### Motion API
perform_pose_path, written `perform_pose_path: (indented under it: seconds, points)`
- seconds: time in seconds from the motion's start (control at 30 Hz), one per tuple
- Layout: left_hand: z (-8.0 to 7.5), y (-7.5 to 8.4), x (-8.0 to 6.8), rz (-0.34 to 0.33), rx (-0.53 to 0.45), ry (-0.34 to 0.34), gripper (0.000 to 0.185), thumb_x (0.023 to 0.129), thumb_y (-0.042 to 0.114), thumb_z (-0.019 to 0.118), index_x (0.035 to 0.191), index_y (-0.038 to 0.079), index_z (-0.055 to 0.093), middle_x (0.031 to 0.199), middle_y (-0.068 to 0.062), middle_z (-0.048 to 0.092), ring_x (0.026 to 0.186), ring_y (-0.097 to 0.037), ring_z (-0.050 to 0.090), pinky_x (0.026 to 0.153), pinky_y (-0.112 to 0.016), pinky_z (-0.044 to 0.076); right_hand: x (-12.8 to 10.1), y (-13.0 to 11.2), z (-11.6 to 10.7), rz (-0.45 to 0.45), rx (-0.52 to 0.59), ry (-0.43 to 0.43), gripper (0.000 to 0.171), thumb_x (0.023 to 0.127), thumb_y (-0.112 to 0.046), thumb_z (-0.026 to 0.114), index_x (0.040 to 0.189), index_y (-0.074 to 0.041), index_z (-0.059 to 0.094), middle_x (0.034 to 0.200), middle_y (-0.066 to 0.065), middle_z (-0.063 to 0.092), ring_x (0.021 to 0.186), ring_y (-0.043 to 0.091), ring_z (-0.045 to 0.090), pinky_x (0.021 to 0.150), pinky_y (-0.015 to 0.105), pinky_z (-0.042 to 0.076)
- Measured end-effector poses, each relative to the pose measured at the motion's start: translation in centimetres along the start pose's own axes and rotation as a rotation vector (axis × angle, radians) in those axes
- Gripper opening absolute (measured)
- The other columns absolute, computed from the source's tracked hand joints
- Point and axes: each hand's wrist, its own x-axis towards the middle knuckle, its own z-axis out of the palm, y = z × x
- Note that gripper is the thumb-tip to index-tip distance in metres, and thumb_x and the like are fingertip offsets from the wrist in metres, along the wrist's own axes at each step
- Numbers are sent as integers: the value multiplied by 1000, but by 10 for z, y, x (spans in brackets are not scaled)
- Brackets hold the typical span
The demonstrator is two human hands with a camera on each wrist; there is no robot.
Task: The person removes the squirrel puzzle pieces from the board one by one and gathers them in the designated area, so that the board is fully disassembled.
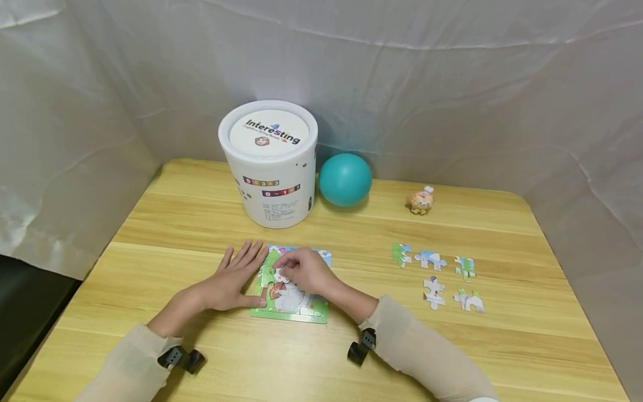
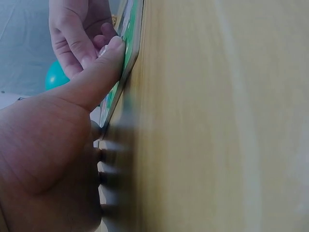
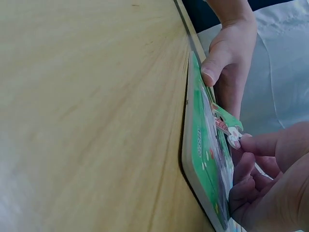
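1. Left hand (image 1: pixel 226 286), fingers spread, touching the left of the puzzle (image 1: pixel 296 301).
2. Tub (image 1: pixel 273 178) behind puzzle.
3. Right hand (image 1: pixel 307 272) pinching a piece (image 3: pixel 233 134) over puzzle.
4. Ball (image 1: pixel 345 180) by tub.
5. Figurine (image 1: pixel 420 202); five loose pieces (image 1: pixel 434 291) in front.
6. Wooden tabletop (image 1: pixel 281 363) under puzzle; grey cloth (image 1: pixel 402 84) behind.

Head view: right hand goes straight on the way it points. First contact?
Likely the left hand, at the left edge of the puzzle board; height is hard to judge, so the right hand might pass over it.
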Motion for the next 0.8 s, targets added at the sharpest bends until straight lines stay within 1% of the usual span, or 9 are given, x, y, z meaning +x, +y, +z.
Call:
perform_pose_path:
  seconds: [0.2,0.37,0.53,0.7,0.8]
  points:
    - [-1,1,1,-6,0,-1,112,89,56,72,162,-1,11,168,-24,-2,153,-45,-8,117,-66,-12,0,0,-6,53,83,37,16,99,-8,65,106,-12,79,86,-5,69,72,10,57,66,25,49]
    - [-1,0,1,-11,-2,-3,112,89,56,72,162,-1,10,168,-23,-3,153,-45,-9,117,-65,-12,-4,1,-21,102,137,29,16,99,-10,66,107,-14,79,94,-3,71,81,13,60,73,29,51]
    - [-1,0,1,-6,-13,-1,112,89,55,73,162,-1,10,168,-24,-2,153,-46,-9,116,-66,-12,-13,9,-47,129,195,6,18,98,-8,66,110,-12,78,95,2,70,84,16,60,75,30,52]
    - [-1,0,0,-2,-15,1,111,89,55,73,162,-1,10,168,-24,-2,153,-46,-8,116,-67,-12,-28,25,-79,115,152,-1,18,99,-10,65,113,-12,77,96,2,70,81,19,58,70,30,50]
    - [0,0,0,-2,-20,-1,112,89,55,73,162,0,10,168,-24,-2,153,-45,-9,116,-66,-12,-40,36,-98,106,119,-2,19,100,-12,65,115,-11,76,99,3,71,81,20,59,71,33,52]
